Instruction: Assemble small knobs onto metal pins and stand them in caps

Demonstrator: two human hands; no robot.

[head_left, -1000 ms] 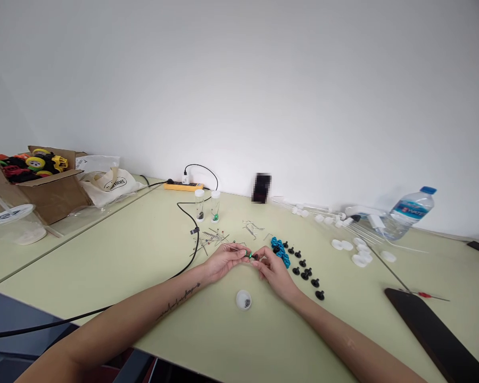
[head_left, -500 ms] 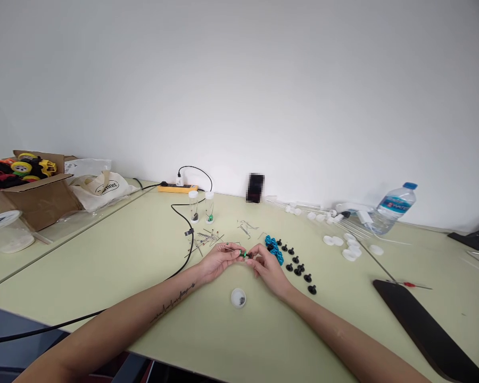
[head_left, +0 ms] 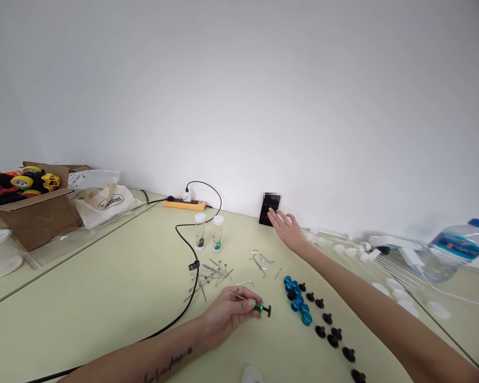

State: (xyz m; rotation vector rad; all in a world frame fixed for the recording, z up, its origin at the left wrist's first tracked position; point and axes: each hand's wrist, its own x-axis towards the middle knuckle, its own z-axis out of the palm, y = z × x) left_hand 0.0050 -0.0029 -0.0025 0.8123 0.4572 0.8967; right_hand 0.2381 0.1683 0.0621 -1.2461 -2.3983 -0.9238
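My left hand [head_left: 228,314] is closed around a small shiny green part with a black flat-ended stem [head_left: 259,307], held a little above the table. A thin metal rod also lies along its fingers. My right hand [head_left: 288,230] is stretched out to the phone [head_left: 268,213] leaning on the wall, fingers extended and holding nothing. Its fingertips overlap the lit screen; whether they touch it I cannot tell. Several blue round parts [head_left: 296,298] and black flat-headed pieces [head_left: 327,318] lie under and beside my right forearm.
Thin metal pins [head_left: 211,274] and L-shaped hex keys [head_left: 259,260] are scattered near two capped clear tubes [head_left: 217,234]. A black cable [head_left: 183,231] runs to an orange power strip [head_left: 183,204]. A water bottle [head_left: 453,250] stands right; a cardboard box [head_left: 35,218] stands left.
My right hand has left the green part and moved forward to the phone. My left hand keeps hold of the part. The view has shifted, and the white cap now sits at the bottom edge.
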